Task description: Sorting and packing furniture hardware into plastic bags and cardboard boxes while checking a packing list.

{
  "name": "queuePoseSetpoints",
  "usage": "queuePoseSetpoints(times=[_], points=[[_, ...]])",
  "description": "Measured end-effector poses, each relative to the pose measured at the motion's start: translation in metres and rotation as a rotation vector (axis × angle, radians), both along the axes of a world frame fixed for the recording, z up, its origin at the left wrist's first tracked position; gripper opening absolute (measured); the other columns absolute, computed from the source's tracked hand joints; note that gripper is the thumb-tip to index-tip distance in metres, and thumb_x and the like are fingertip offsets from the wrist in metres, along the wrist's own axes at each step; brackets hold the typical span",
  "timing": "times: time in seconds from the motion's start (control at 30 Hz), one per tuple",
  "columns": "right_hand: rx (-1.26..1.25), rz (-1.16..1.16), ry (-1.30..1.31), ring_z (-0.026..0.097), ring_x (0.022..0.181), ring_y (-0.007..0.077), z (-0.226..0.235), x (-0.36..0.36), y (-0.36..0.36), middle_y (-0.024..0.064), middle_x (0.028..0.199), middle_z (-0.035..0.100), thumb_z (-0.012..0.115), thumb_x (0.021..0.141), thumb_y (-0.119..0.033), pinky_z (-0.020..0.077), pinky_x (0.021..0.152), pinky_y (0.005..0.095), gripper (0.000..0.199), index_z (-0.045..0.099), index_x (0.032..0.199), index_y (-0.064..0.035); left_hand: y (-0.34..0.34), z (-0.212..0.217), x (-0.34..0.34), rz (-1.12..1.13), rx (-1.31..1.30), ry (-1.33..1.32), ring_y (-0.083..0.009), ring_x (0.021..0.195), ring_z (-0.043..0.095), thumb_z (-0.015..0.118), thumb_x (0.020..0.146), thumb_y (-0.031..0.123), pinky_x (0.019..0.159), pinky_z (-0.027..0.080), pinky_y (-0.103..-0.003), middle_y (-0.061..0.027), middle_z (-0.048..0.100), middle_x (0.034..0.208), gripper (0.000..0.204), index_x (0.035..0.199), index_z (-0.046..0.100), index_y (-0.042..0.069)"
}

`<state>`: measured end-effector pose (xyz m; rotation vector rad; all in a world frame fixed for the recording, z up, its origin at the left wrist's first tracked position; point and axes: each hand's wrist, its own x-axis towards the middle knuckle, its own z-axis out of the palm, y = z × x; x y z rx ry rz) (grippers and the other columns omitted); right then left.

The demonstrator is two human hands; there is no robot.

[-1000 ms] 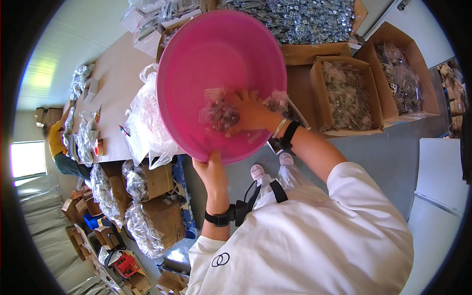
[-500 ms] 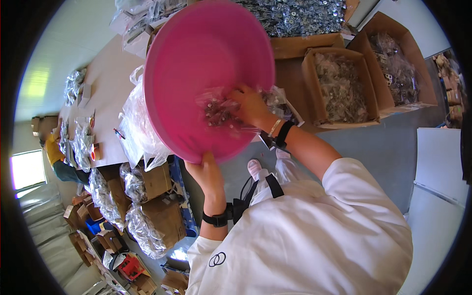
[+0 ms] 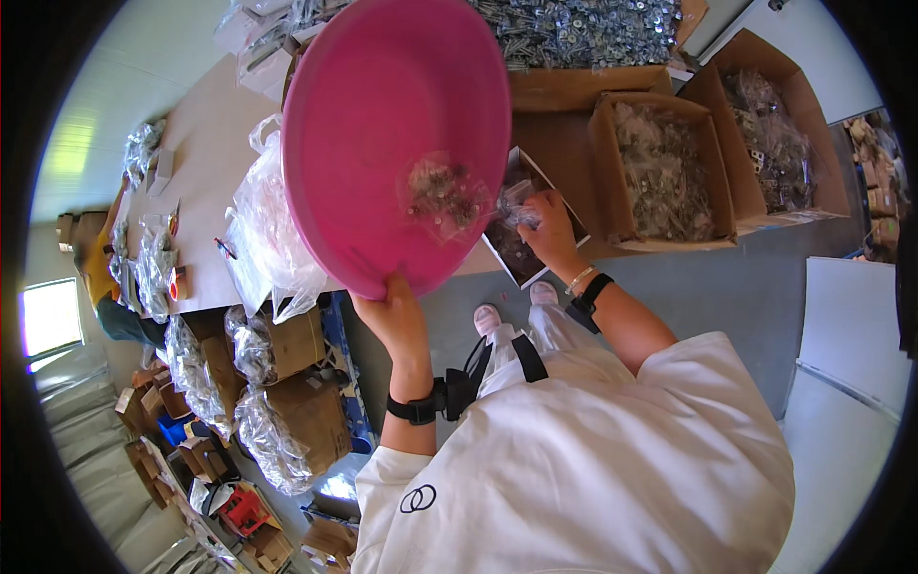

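My left hand [image 3: 393, 320] grips the near rim of a big round pink basin [image 3: 382, 115], which is tilted. Inside it, low on the right, lie clear plastic bags of small metal parts [image 3: 443, 196]. To the right of the basin, my right hand [image 3: 555, 232] is closed on a small clear plastic bag of hardware [image 3: 516, 208]. It holds the bag above a narrow white-edged box [image 3: 516, 253] with a dark inside, which stands at the table's edge. My right fingertips are partly hidden by the bag.
Two open cardboard boxes of bagged parts [image 3: 660, 172] [image 3: 770, 143] stand at the right. A heap of loose metal hardware [image 3: 583, 33] lies at the back. White plastic bags [image 3: 277, 230] sit left of the basin. A person in yellow [image 3: 94, 273] is at the far left.
My right hand has left the basin and moved right to the narrow box, with a small bag in it. The basin has shifted slightly left and looks more tilted.
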<state>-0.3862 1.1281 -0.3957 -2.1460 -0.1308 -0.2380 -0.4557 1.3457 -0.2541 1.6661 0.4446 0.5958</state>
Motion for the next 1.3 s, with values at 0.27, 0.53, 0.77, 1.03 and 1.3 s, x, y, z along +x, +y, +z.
queuePoseSetpoints(times=[0.27,0.53,0.77,1.03,1.3], points=[[-0.457,0.358,0.294,0.039,0.118,0.0415,-0.040,0.034,-0.004,0.0210,0.121,0.044,0.072,0.071,-0.017,0.0427,0.092,0.0492,0.061,0.046,0.125,-0.0098,-0.005,0.009,-0.005,0.016,0.023,-0.003,-0.0135,0.086,0.056,0.051,0.082,-0.008,0.077,0.044,-0.024,-0.0083,0.061,0.096,0.026,0.108,0.052,-0.007],[-0.069,0.331,-0.041,0.043,0.113,0.0444,0.096,0.063,0.037,0.0263,0.120,0.045,0.071,0.073,-0.041,0.0379,0.095,0.0514,0.062,0.050,0.120,-0.0058,-0.009,0.019,-0.024,0.076,0.026,-0.027,-0.0124,0.083,0.055,0.052,0.083,-0.007,0.074,0.044,-0.024,-0.0071,0.061,0.092,0.022,0.105,0.054,-0.007],[-0.359,0.180,-0.140,0.050,0.102,0.0376,0.086,0.028,0.110,0.0175,0.109,0.053,0.067,0.074,-0.042,0.0388,0.087,0.0521,0.051,0.057,0.110,-0.0066,-0.027,0.024,-0.028,0.057,0.028,-0.038,-0.0089,0.073,0.050,0.052,0.082,-0.005,0.064,0.041,-0.022,-0.0033,0.059,0.082,0.013,0.095,0.056,-0.007],[-0.359,0.352,-0.225,0.052,0.098,0.0324,0.056,0.022,0.066,0.0103,0.103,0.057,0.063,0.075,-0.025,0.0409,0.084,0.0481,0.024,0.062,0.094,-0.0112,-0.022,-0.004,-0.031,0.129,0.026,-0.010,-0.0112,0.076,0.053,0.052,0.082,-0.005,0.069,0.043,-0.024,-0.0053,0.060,0.083,0.015,0.096,0.056,-0.008],[-0.630,0.313,-0.155,0.054,0.097,0.0309,-0.023,0.019,-0.008,0.0120,0.102,0.056,0.062,0.077,-0.014,0.0438,0.084,0.0438,0.021,0.059,0.097,-0.0086,-0.029,-0.002,-0.021,0.138,0.244,-0.130,-0.0119,0.075,0.055,0.054,0.081,-0.006,0.068,0.045,-0.026,-0.0055,0.061,0.082,0.015,0.095,0.057,-0.007]])
